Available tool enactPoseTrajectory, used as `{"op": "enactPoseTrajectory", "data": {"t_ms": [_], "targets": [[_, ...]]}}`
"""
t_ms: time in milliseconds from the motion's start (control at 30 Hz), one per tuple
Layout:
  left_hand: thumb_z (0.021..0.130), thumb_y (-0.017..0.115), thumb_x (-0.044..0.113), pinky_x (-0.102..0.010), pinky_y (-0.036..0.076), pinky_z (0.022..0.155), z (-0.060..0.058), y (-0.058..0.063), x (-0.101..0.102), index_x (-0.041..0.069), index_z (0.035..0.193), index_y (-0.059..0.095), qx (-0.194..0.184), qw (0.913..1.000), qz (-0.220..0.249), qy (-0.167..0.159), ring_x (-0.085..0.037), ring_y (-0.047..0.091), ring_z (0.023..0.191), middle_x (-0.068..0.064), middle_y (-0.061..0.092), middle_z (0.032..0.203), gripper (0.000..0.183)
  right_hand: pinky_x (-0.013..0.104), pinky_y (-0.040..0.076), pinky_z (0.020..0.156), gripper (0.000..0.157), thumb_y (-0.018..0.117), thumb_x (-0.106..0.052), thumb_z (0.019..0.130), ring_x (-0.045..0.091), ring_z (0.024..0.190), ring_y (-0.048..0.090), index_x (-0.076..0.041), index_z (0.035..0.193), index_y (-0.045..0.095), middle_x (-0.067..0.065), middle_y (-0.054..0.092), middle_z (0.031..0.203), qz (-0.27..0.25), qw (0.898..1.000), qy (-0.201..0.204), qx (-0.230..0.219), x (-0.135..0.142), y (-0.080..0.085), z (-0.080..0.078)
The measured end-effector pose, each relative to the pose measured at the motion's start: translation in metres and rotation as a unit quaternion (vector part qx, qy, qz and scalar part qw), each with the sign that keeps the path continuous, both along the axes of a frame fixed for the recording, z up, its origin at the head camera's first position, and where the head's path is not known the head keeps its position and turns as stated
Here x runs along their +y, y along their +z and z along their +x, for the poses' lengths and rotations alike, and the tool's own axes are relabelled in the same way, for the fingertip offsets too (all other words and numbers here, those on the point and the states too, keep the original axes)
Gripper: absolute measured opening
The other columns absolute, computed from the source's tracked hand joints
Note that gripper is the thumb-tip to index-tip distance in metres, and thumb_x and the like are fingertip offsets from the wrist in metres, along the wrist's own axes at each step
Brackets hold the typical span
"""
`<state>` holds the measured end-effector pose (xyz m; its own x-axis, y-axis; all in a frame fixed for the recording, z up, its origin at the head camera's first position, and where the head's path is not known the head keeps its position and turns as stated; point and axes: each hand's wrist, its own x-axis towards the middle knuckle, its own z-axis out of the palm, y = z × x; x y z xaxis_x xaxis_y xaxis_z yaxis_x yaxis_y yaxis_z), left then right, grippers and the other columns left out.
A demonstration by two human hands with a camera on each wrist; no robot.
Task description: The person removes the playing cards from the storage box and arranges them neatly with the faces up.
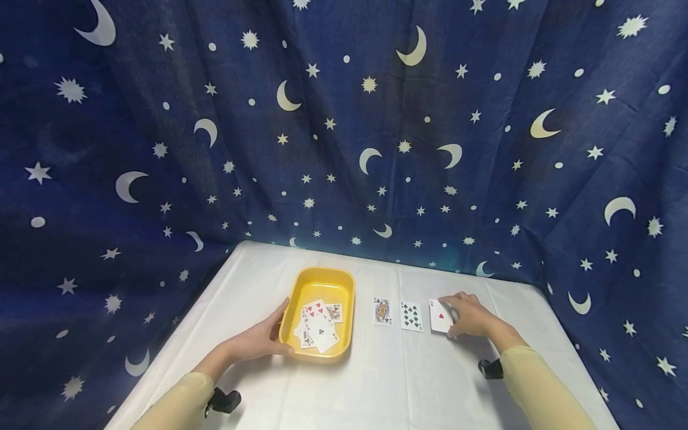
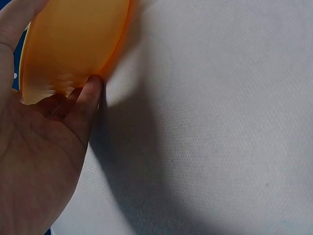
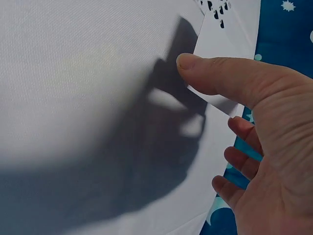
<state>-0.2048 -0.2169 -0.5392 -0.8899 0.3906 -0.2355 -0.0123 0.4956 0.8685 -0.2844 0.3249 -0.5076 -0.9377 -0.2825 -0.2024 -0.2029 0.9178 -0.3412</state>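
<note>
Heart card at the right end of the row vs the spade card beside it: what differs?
The heart card shows one red heart; the spade card shows many black pips. The right hand pinches the heart card; no hand touches the spade card, which lies on the table. Both are white and face up.

Draped booth [image 1: 75, 239], starry curtains [image 1: 344, 119], white-covered table [image 1: 441, 382]

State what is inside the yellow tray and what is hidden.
The yellow tray holds overlapping playing cards: a club card on top, a hearts card and a picture card partly showing beneath. Overlap hides parts of the lower ones; their total cannot be told.
</note>
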Motion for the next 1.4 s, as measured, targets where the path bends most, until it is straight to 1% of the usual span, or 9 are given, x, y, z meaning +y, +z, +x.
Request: {"op": "enactPoseTrajectory", "data": {"t_ms": [167, 400, 800, 933, 1167, 1400], "targets": [[0.078, 0.089, 0.043, -0.057, 0.023, 0.12, 0.0, -0.001, -0.001, 0.026, 0.166, -0.001, -0.002, 1.0, -0.006, 0.003, -0.035, 0.024, 0.153, -0.013, 0.016, 0.17, 0.127, 0.072, 0.037, 0.104, 0.09, 0.094, -0.02, 0.068, 0.044, 0.126, 0.041, -0.011, 0.148, 0.054, 0.023, 0.048, 0.141, 0.001, 1.0, -0.02, -0.023, 0.001, -0.004, 0.0], [0.078, 0.089, 0.045, -0.056, 0.023, 0.121, 0.0, -0.002, -0.001, 0.026, 0.166, -0.001, 0.002, 0.9999, -0.013, 0.003, -0.034, 0.024, 0.153, -0.011, 0.014, 0.171, 0.127, 0.073, 0.035, 0.104, 0.089, 0.093, -0.017, 0.069, 0.046, 0.128, 0.04, -0.009, 0.148, 0.053, 0.027, 0.046, 0.143, -0.005, 0.999, -0.022, -0.036, 0.002, -0.008, -0.001], [0.08, 0.088, 0.041, -0.056, 0.024, 0.12, 0.0, -0.002, -0.002, 0.025, 0.166, -0.001, 0.011, 0.9999, -0.01, -0.005, -0.034, 0.027, 0.152, -0.012, 0.017, 0.17, 0.125, 0.073, 0.035, 0.105, 0.087, 0.092, -0.014, 0.07, 0.047, 0.13, 0.039, -0.009, 0.148, 0.053, 0.028, 0.044, 0.146, 0.002, 0.998, -0.025, -0.051, 0.002, -0.011, -0.002], [0.081, 0.088, 0.039, -0.057, 0.025, 0.12, 0.001, 0.0, -0.001, 0.024, 0.166, 0.0, 0.012, 0.9999, -0.006, -0.006, -0.034, 0.028, 0.151, -0.013, 0.018, 0.17, 0.123, 0.073, 0.034, 0.105, 0.086, 0.091, -0.012, 0.07, 0.048, 0.131, 0.038, -0.009, 0.148, 0.053, 0.028, 0.043, 0.147, 0.001, 0.998, -0.024, -0.054, 0.002, -0.011, -0.002], [0.079, 0.089, 0.041, -0.057, 0.022, 0.121, 0.0, -0.001, -0.001, 0.024, 0.166, -0.001, 0.008, 0.9999, -0.008, -0.002, -0.034, 0.025, 0.153, -0.012, 0.015, 0.17, 0.126, 0.074, 0.034, 0.104, 0.085, 0.091, -0.012, 0.071, 0.049, 0.131, 0.037, -0.01, 0.147, 0.054, 0.029, 0.041, 0.148, 0.005, 0.998, -0.022, -0.057, 0.001, -0.01, -0.002], [0.079, 0.089, 0.043, -0.056, 0.023, 0.121, 0.0, 0.0, 0.0, 0.025, 0.166, -0.001, 0.01, 0.9999, -0.014, -0.002, -0.034, 0.026, 0.152, -0.012, 0.017, 0.17, 0.126, 0.074, 0.035, 0.104, 0.084, 0.091, -0.012, 0.07, 0.048, 0.131, 0.038, -0.01, 0.147, 0.055, 0.029, 0.042, 0.148, 0.012, 0.998, -0.017, -0.055, 0.001, -0.01, -0.003]]}}
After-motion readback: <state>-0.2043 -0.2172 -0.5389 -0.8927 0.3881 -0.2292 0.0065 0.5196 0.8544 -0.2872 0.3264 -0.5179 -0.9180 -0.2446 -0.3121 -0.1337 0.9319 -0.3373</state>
